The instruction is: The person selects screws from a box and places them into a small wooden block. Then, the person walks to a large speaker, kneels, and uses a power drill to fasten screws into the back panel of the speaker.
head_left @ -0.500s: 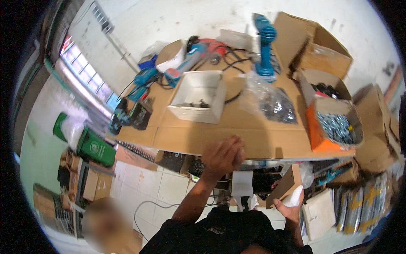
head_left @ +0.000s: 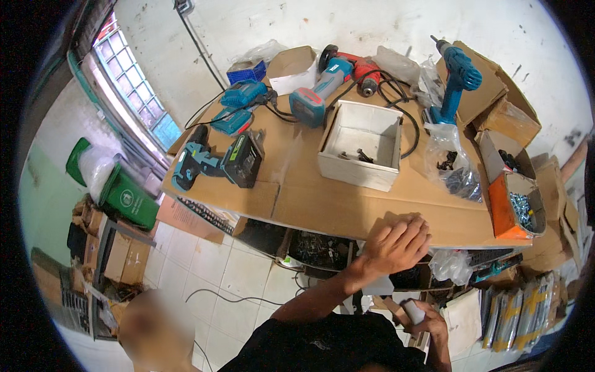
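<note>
My left hand [head_left: 396, 245] is over the front edge of the cardboard-covered table [head_left: 316, 208], its fingers curled together; whatever they may hold is hidden. Lower down, below the tabletop, my right hand [head_left: 431, 323] grips a flat tan-and-white piece [head_left: 411, 312], which looks like a board or small box; its exact kind does not show. Behind my left hand stands an open white box [head_left: 359, 177] with a few dark screws or bolts [head_left: 362, 156] on its bottom. To the right lies a clear plastic bag [head_left: 462, 180] of dark small parts.
A cordless drill [head_left: 198, 162] lies at the table's left. An angle grinder [head_left: 322, 90], a red power tool [head_left: 367, 80] and cables lie at the back. A teal drill [head_left: 455, 80] stands back right. An orange box [head_left: 508, 208] of screws sits right. A green bin [head_left: 129, 201] stands left.
The view has swung left, so the table's things sit further right in the picture. My left hand stays near the table's edge, further right along it. My right hand still holds the tan-and-white piece, now lower.
</note>
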The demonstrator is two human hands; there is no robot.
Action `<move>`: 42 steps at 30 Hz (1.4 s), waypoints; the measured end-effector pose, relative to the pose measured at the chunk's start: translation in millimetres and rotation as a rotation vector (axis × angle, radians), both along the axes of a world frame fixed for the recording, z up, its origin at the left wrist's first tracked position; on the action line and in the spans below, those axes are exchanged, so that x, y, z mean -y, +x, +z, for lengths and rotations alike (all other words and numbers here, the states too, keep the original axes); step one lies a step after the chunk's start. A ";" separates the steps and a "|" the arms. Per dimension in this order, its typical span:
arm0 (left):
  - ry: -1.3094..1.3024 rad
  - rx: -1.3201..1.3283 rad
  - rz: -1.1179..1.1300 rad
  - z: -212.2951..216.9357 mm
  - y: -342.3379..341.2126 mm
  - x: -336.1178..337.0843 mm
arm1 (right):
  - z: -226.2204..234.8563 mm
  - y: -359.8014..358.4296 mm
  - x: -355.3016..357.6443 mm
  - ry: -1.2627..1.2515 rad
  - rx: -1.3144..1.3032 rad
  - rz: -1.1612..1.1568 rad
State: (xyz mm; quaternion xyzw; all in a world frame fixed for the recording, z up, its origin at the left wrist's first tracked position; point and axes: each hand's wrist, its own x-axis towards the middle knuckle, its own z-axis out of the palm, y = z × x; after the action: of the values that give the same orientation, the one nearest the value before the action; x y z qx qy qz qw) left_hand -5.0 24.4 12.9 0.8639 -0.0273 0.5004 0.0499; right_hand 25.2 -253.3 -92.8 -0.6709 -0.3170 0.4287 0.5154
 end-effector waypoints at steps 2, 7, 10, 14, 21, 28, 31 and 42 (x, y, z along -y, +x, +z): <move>-0.192 -0.105 -0.115 18.0 -10.0 -0.5 | -45.0 -9.7 40.7 -0.136 -0.399 -0.305; -0.425 -0.123 0.109 82.5 -34.0 -70.8 | -174.6 -61.1 143.6 -0.113 -0.577 -0.528; -0.376 -0.378 0.177 84.9 -56.8 -118.9 | -230.0 -128.0 189.5 -0.159 -0.324 -0.329; -0.243 -0.246 0.081 71.9 -92.4 -122.7 | -288.3 -169.5 202.1 -0.552 -0.395 -0.600; -0.228 -0.150 0.086 68.2 -127.2 -118.7 | -284.2 -190.0 169.1 -0.618 -0.381 -0.663; -0.163 -0.111 0.025 62.1 -135.6 -134.7 | -300.9 -177.2 178.8 -0.614 -0.384 -0.655; -0.340 -0.133 0.091 69.9 -132.8 -133.9 | -240.3 -182.4 127.5 -0.489 -0.455 -0.839; -0.337 -0.054 -0.099 34.9 -114.8 -122.7 | -277.0 -240.2 147.6 -0.680 -0.351 -0.647</move>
State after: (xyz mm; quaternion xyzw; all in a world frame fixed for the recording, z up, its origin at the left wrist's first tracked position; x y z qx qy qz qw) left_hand -119.8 147.1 47.8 0.8542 0.0157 0.4713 0.2192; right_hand -215.0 -400.9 -369.8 -0.7827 0.1565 0.4321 0.4197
